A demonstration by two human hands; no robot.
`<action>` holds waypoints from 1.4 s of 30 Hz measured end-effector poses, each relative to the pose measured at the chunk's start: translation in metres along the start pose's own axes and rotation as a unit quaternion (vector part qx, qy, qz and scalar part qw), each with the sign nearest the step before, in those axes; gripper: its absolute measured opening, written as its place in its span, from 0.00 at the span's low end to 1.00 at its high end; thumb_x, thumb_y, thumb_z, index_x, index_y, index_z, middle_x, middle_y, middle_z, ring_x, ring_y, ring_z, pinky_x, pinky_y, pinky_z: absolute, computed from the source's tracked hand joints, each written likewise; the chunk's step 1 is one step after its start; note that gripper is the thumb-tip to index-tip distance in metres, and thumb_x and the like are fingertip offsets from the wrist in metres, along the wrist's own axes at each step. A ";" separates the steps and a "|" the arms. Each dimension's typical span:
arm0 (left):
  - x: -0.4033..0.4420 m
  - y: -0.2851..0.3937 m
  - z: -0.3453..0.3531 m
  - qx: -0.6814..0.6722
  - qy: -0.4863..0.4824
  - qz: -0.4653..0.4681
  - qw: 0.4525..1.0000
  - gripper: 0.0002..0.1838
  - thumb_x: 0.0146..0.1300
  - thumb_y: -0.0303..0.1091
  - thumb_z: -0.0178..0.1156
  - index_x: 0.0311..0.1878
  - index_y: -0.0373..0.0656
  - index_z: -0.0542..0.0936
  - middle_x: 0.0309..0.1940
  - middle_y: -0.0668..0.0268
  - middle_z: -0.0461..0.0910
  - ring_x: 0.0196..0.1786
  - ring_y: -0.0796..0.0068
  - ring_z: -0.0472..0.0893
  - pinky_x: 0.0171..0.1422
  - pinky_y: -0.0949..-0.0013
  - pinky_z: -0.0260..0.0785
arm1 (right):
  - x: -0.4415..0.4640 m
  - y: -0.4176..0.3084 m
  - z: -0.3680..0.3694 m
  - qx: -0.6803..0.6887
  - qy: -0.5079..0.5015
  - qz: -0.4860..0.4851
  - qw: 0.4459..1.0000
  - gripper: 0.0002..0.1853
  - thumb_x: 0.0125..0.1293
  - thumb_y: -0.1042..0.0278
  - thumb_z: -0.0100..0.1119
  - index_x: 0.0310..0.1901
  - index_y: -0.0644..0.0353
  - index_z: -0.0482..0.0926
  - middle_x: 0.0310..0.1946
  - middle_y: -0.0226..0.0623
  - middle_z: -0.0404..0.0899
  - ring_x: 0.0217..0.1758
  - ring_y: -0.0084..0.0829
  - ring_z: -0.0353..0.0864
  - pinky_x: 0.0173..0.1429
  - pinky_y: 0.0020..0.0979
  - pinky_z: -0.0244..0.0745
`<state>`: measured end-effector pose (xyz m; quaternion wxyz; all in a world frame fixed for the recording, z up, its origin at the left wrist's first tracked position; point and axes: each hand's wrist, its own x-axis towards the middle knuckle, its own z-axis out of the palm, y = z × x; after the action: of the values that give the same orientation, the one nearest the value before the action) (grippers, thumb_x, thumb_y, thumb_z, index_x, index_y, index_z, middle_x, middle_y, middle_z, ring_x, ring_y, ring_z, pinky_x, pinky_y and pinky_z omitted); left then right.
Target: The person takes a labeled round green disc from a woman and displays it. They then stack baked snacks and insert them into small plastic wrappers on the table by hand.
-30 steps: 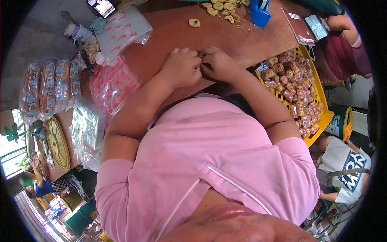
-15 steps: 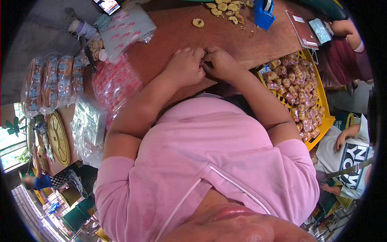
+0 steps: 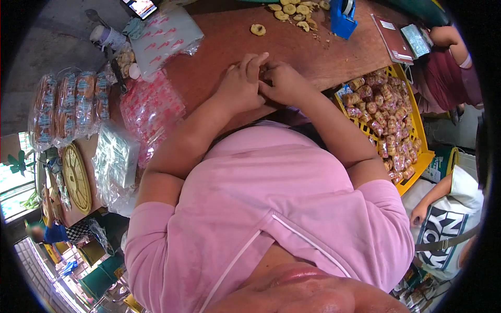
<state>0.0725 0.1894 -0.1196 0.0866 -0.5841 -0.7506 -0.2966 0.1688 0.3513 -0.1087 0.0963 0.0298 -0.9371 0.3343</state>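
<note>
Head view shows the person's pink top [image 3: 282, 177] nearest, with both arms reaching out to the table [image 3: 224, 39]. The two hands meet over its near edge. To work well here, the person should hold both wrists low and calm, let the tips do small, soft moves, and not squeeze hard. It would help to tip the hands a bit, so the eyes can see into the gap.

The left hand [image 3: 241, 86] has its long fingers fairly straight and close together. The right hand [image 3: 287, 83] is bent in, a narrow curl, and the two touch or almost touch. Whether they pinch some small thing between them is hidden, so nobody can tell.

Just to the left of the left hand lies a red and clear plastic sheet [image 3: 151, 104]. On the right, beside the table edge, is a yellow crate [image 3: 425, 157] with many small wrapped snacks [image 3: 385, 112] in it. Farther on, past the hands, one round slice [image 3: 258, 29] sits alone on the table. Clear bags with red marks [image 3: 168, 37] lie far left. Farthest are more slices [image 3: 292, 9], with a blue tape holder [image 3: 342, 22] to their right.
</note>
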 end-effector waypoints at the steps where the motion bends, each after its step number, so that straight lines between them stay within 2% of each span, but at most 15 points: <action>1: -0.001 -0.001 0.001 -0.011 0.014 0.003 1.000 0.53 0.42 0.29 0.72 0.75 0.46 0.58 0.62 0.51 0.71 0.59 0.46 0.79 0.58 0.42 0.74 | -0.001 0.000 0.002 -0.007 0.014 -0.007 1.000 0.18 0.63 0.56 0.62 0.40 0.65 0.87 0.39 0.57 0.86 0.42 0.58 0.86 0.52 0.53 0.81; 6: -0.005 0.002 -0.003 -0.063 -0.006 -0.039 0.997 0.54 0.44 0.27 0.71 0.76 0.45 0.54 0.62 0.48 0.70 0.57 0.46 0.80 0.58 0.45 0.75 | -0.003 -0.005 0.010 -0.026 0.056 -0.033 0.998 0.17 0.63 0.56 0.63 0.37 0.65 0.87 0.37 0.57 0.85 0.40 0.58 0.85 0.50 0.53 0.81; 9: -0.006 0.003 -0.007 -0.099 -0.001 -0.045 0.994 0.54 0.46 0.27 0.72 0.77 0.44 0.54 0.62 0.47 0.70 0.56 0.47 0.80 0.57 0.49 0.78 | -0.003 -0.010 0.013 -0.037 0.054 -0.007 0.998 0.17 0.62 0.57 0.63 0.36 0.65 0.87 0.38 0.57 0.85 0.40 0.58 0.85 0.50 0.53 0.81; 12: -0.006 0.002 -0.005 -0.103 0.023 -0.024 0.994 0.54 0.46 0.25 0.72 0.77 0.45 0.53 0.61 0.47 0.70 0.54 0.48 0.81 0.54 0.52 0.80 | -0.006 -0.025 0.000 -0.041 -0.002 0.037 0.998 0.16 0.61 0.61 0.65 0.41 0.67 0.89 0.46 0.52 0.87 0.52 0.51 0.85 0.62 0.46 0.78; 18: -0.009 -0.001 -0.003 -0.123 0.032 -0.023 0.992 0.54 0.47 0.23 0.70 0.78 0.46 0.53 0.60 0.47 0.69 0.53 0.49 0.81 0.53 0.53 0.80 | -0.008 -0.023 0.004 -0.049 0.028 -0.011 0.998 0.16 0.61 0.60 0.65 0.41 0.67 0.89 0.46 0.52 0.86 0.51 0.51 0.85 0.61 0.47 0.78; 22: -0.011 -0.003 -0.003 -0.119 0.019 -0.031 0.992 0.53 0.49 0.22 0.68 0.79 0.46 0.52 0.60 0.48 0.69 0.51 0.50 0.81 0.51 0.54 0.81 | -0.008 -0.028 0.004 -0.050 0.022 0.007 0.998 0.16 0.61 0.60 0.65 0.40 0.66 0.89 0.44 0.52 0.86 0.50 0.50 0.85 0.60 0.46 0.79; 25: -0.012 -0.003 -0.006 -0.141 -0.010 -0.056 0.988 0.51 0.50 0.26 0.69 0.78 0.45 0.55 0.63 0.49 0.69 0.57 0.48 0.80 0.58 0.51 0.78 | -0.009 -0.025 0.009 -0.057 0.031 0.007 0.998 0.16 0.61 0.60 0.65 0.40 0.66 0.90 0.44 0.52 0.86 0.50 0.50 0.85 0.60 0.46 0.79; 28: -0.017 -0.004 -0.021 -0.078 -0.019 -0.037 0.996 0.46 0.51 0.33 0.71 0.75 0.45 0.64 0.67 0.50 0.69 0.65 0.48 0.76 0.71 0.47 0.69 | -0.010 -0.024 0.010 -0.067 0.041 -0.005 0.997 0.16 0.62 0.59 0.66 0.39 0.66 0.90 0.45 0.51 0.86 0.52 0.49 0.85 0.61 0.45 0.79; 31: -0.032 -0.003 -0.045 -0.075 -0.060 -0.034 0.995 0.40 0.52 0.37 0.73 0.71 0.48 0.72 0.69 0.53 0.70 0.71 0.48 0.72 0.79 0.43 0.60 | -0.011 -0.024 0.010 -0.071 0.042 0.000 0.997 0.16 0.62 0.59 0.66 0.40 0.66 0.90 0.47 0.51 0.86 0.53 0.49 0.85 0.62 0.44 0.79; 34: -0.052 -0.017 -0.055 -0.058 -0.081 0.043 0.994 0.36 0.55 0.35 0.72 0.70 0.51 0.75 0.69 0.57 0.73 0.73 0.52 0.71 0.80 0.41 0.58 | -0.011 -0.024 0.009 -0.062 0.041 -0.003 0.997 0.16 0.63 0.59 0.66 0.40 0.66 0.89 0.48 0.50 0.86 0.54 0.49 0.85 0.63 0.44 0.79; 37: -0.056 -0.013 -0.068 -0.031 -0.134 0.051 0.989 0.35 0.57 0.32 0.69 0.72 0.54 0.75 0.71 0.63 0.73 0.76 0.57 0.70 0.82 0.40 0.56 | -0.010 -0.022 0.011 -0.056 0.027 -0.004 0.998 0.15 0.64 0.61 0.66 0.41 0.66 0.89 0.49 0.51 0.86 0.54 0.49 0.85 0.63 0.44 0.79; 42: -0.052 -0.015 -0.063 -0.015 -0.149 0.058 0.987 0.34 0.61 0.29 0.66 0.73 0.57 0.75 0.71 0.65 0.73 0.77 0.62 0.69 0.83 0.41 0.56 | -0.012 -0.017 0.010 -0.030 0.044 -0.006 0.999 0.13 0.65 0.64 0.66 0.41 0.65 0.89 0.52 0.49 0.85 0.55 0.48 0.84 0.63 0.44 0.78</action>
<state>0.0603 0.1101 -0.0990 -0.0176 -0.6654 -0.7155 -0.2123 0.1807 0.3317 -0.1076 0.1405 0.0175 -0.9412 0.3067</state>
